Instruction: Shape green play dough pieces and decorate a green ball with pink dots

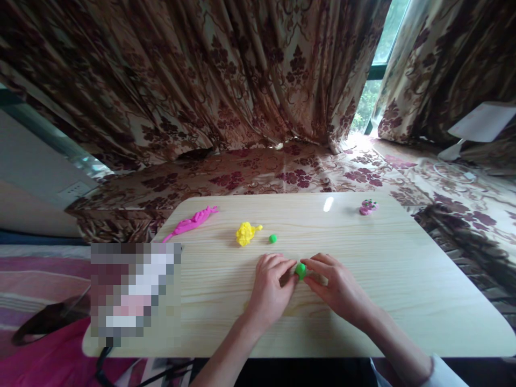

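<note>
A small lump of green clay [300, 270] is pinched between the fingertips of both hands just above the pale wooden table [403, 290]. My left hand [271, 287] closes on it from the left, my right hand [336, 285] from the right. Farther back lie a tiny green clay ball [273, 238] and a yellow clay lump [245, 233]. A long pink clay shape [192, 221] lies at the table's back left. A small pink clay piece with green dots [368, 207] sits at the back right.
A blurred-out patch [135, 287] covers the table's front left corner. Patterned brown curtains [226, 80] hang behind, and matching fabric [282, 172] covers the surface beyond the table. A dark cable [121, 371] hangs below the front left edge.
</note>
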